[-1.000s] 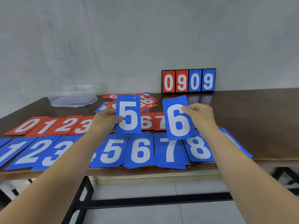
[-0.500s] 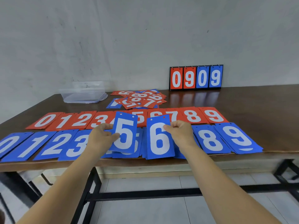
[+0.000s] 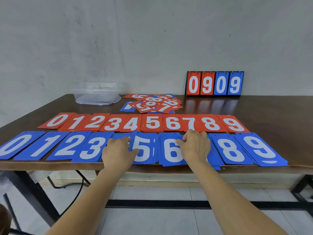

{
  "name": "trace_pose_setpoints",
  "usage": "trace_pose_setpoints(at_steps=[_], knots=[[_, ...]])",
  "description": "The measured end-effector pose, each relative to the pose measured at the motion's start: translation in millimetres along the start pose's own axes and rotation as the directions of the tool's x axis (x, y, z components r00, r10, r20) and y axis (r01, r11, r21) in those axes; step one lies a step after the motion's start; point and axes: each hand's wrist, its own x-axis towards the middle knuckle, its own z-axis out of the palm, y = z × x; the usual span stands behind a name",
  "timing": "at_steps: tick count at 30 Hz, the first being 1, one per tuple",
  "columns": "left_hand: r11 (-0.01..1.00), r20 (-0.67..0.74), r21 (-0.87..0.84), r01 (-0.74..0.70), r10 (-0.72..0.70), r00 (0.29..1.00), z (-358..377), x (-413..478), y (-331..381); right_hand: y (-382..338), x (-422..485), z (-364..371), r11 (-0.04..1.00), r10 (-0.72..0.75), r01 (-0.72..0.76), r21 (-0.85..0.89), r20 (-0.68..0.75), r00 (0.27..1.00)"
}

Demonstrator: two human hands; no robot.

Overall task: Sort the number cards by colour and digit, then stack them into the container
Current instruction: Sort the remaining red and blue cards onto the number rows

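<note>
Head view: your left hand (image 3: 118, 153) pinched the blue 5 card (image 3: 144, 150) at its left edge. Your right hand (image 3: 197, 146) pinched the blue 6 card (image 3: 170, 152) at its right edge. Both cards lay digit-up on their piles in the front row of the worktop (image 3: 271, 114).

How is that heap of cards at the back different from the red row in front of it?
The heap mixes red and blue cards; the red row is red only. The heap's cards lie crisscross at odd angles, overlapping; the red row's run side by side in order, 0 to 9. Both lie on the table and bear white digits.
</note>
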Motion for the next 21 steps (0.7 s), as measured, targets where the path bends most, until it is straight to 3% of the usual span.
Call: trace_pose_setpoints(at_steps=[10, 16, 21], knots=[[0.998, -0.096, 0.04, -0.057, 0.061, 0.993, 3, -11, -2, -1, -15, -8, 0.992, -0.119, 0.121, 0.036, -0.05, 0.992], [0.979, -0.102, 0.004, -0.203, 0.202, 0.974, 10, -26, 3, -5, -43, -10, 0.972, -0.234, 0.23, 0.041, 0.12, 0.965], [0.962, -0.049, 0.034, -0.271, 0.273, 0.961, 14, -30, 3, -5, -52, -6, 0.955, -0.292, 0.296, -0.01, 0.123, 0.948]])
